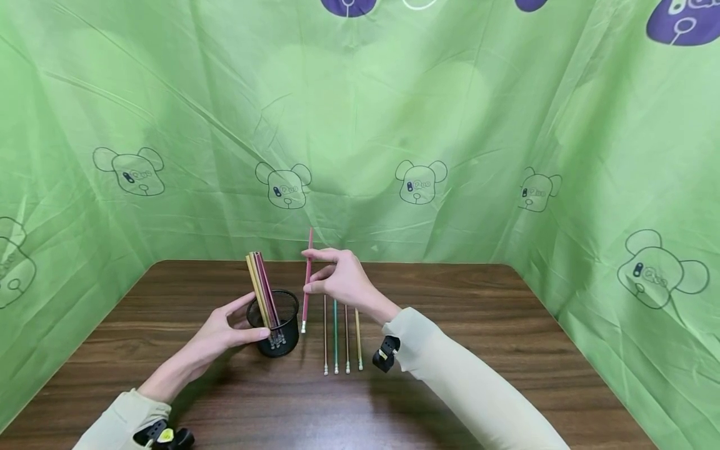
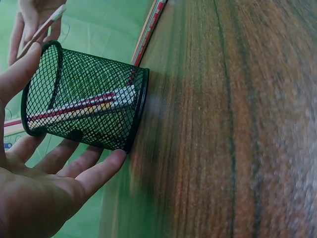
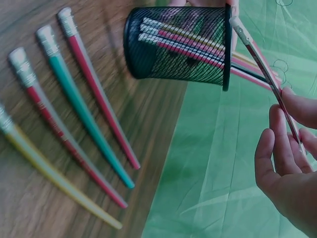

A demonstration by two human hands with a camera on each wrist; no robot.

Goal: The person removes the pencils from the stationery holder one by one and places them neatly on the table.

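Observation:
My left hand [image 1: 216, 331] grips a black mesh pencil cup [image 1: 288, 340], thumb on the near side and fingers round the other. Inside, several pencils [image 1: 260, 287] lean left, their eraser ends at the bottom, as the mesh in the right wrist view shows. Just right of the cup, my right hand [image 1: 349, 281] pinches a pink-red pencil [image 3: 258, 59] between thumb and fingers. It stands nearly upright, white eraser end down, close beside the cup's rim. Under and in front of that hand, a teal pencil [image 3: 86, 111], a yellow pencil [image 3: 54, 173] and two red ones lie side by side.
The brown wooden table [image 1: 450, 387] carries everything. Green cloth [image 1: 360, 125] with bear-head outlines hangs behind and at both sides. A black strap device [image 1: 387, 353] sits at the right wrist, another [image 1: 163, 434] at the left.

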